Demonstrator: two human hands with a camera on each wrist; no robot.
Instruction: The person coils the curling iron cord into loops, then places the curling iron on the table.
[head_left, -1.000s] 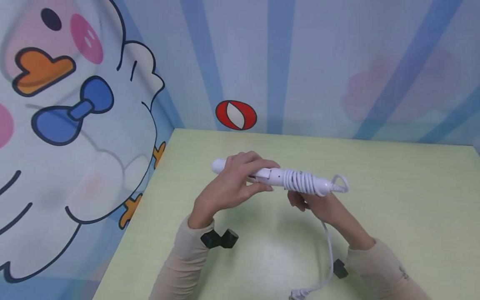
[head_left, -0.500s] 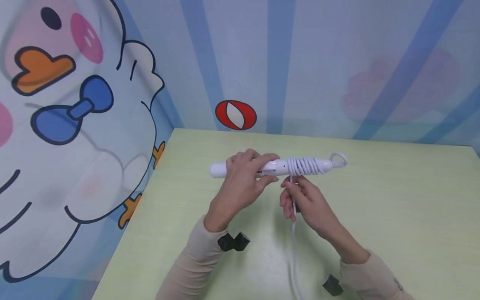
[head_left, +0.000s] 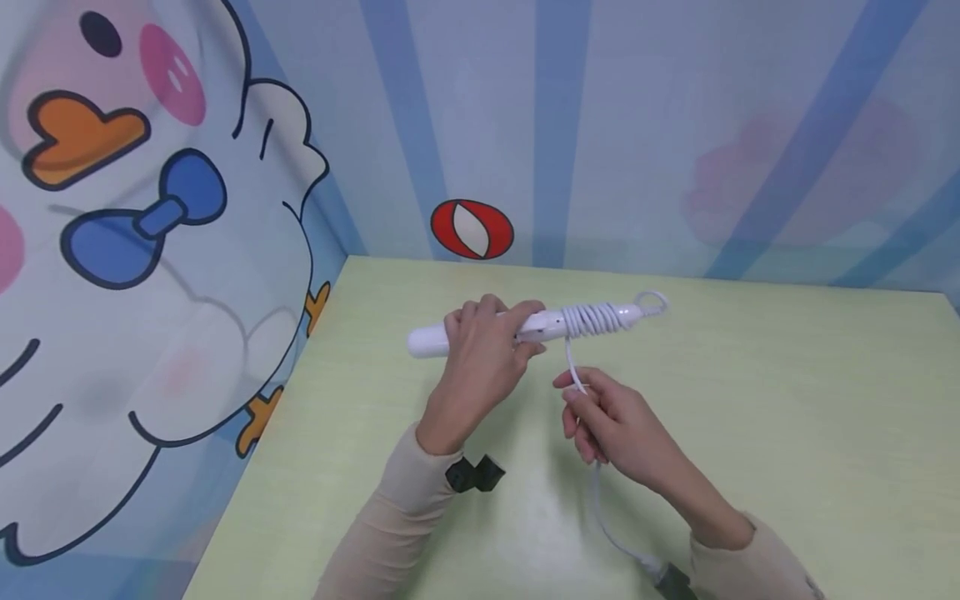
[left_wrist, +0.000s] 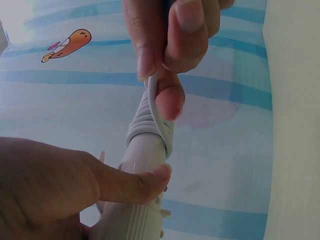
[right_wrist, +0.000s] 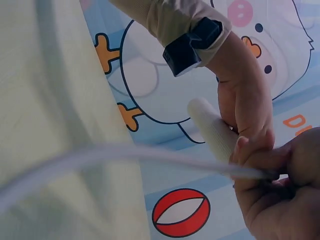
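In the head view, my left hand (head_left: pixel 480 367) grips a white curling iron (head_left: pixel 429 341) around its middle, holding it nearly level above the table. Several turns of its white cord (head_left: pixel 592 319) wrap the handle, and a small cord loop sticks out at the right tip. My right hand (head_left: pixel 618 429) pinches the loose stretch of cord just below the handle; the rest hangs toward the right wrist. Seen from the left wrist, the right fingertips (left_wrist: pixel 146 62) pull the cord taut off the coils. The right wrist view shows the ribbed barrel (right_wrist: pixel 210 127) past the left hand.
The pale green table (head_left: pixel 810 417) spreads beneath both hands. Printed walls stand behind and at left, with a cartoon bird (head_left: pixel 225 367) and a red ball (head_left: pixel 472 229). A black wrist camera (head_left: pixel 476 474) sits on the left sleeve.
My right hand has come from under the handle to pinch the cord, then drawn it down and away. The curling iron has shifted slightly left, its right end tilting up.
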